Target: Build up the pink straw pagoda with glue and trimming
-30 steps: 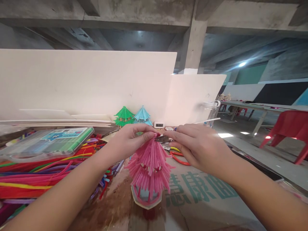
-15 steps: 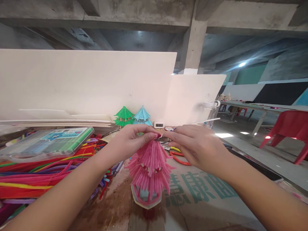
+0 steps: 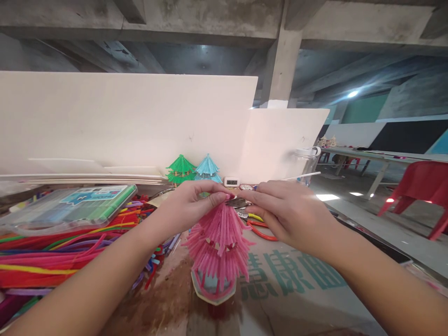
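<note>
A tiered pink pagoda made of pipe cleaners (image 3: 224,238) stands upright on a pale, many-sided base (image 3: 214,298) in front of me. At its peak, my left hand (image 3: 196,203) pinches the tip between thumb and forefinger. Just right of the peak, my right hand (image 3: 289,212) is closed, its fingertips at a small dark metal piece (image 3: 238,202). Whether that piece is a tool in my right hand, I cannot tell. Pliers with orange and yellow handles (image 3: 261,231) lie behind the pagoda, partly hidden by my right hand.
Bundles of coloured pipe cleaners (image 3: 42,259) lie at left, under a clear case of markers (image 3: 70,207). Green (image 3: 180,169) and light-blue (image 3: 207,169) pagodas stand at the back beside a small digital timer (image 3: 231,182). A clear jug (image 3: 306,165) and a red chair (image 3: 416,196) are at right.
My right hand has shifted very slightly at the peak. My left hand keeps its pinch, and the pagoda stays almost in the same place.
</note>
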`<state>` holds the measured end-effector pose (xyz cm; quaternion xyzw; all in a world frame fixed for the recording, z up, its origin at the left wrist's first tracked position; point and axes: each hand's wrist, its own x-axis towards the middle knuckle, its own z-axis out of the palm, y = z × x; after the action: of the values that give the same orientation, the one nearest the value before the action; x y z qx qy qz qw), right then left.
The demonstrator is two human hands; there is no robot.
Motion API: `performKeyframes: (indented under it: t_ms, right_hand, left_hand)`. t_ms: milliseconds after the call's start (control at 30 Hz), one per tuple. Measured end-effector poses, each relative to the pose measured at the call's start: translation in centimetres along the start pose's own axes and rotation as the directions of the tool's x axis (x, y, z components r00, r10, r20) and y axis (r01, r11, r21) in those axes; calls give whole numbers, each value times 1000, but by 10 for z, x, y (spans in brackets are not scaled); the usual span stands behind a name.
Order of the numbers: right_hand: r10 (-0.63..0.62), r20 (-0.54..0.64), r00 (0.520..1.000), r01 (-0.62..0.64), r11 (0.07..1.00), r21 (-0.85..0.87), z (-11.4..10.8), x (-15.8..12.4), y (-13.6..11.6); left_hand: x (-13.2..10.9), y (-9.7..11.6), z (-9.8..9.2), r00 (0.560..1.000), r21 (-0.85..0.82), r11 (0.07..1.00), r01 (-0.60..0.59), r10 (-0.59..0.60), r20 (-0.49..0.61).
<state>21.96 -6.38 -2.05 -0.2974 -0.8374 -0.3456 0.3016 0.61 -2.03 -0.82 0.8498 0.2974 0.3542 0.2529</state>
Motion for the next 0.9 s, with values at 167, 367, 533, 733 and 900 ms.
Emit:
performKeyframes:
  t_ms: [167,367,533,733,900]
  right_hand:
    - [-4,8,1000,4,1000,3,-1,0,0]
    - [66,-29,997,-65,997,50,-5,-1,1]
    - [58,-33,998,-56,997,50,-4,-1,0]
    - [75,-27,997,-72,995,75,0,-3,2]
    - [87,-10,996,-86,994,66,2,-4,5]
  left_hand:
    - [-1,1,1,1000,-15,1000,8,-8,-3]
    - [1,-9,0,999,-14,1000,4,-4,-47]
    - [0,-12,-3,999,-10,1000,16,-17,-35]
    - [-1,-7,-9,998,156,987,41,-33,-55]
    - [0,-7,-8,990,289,954,80,-43,-132]
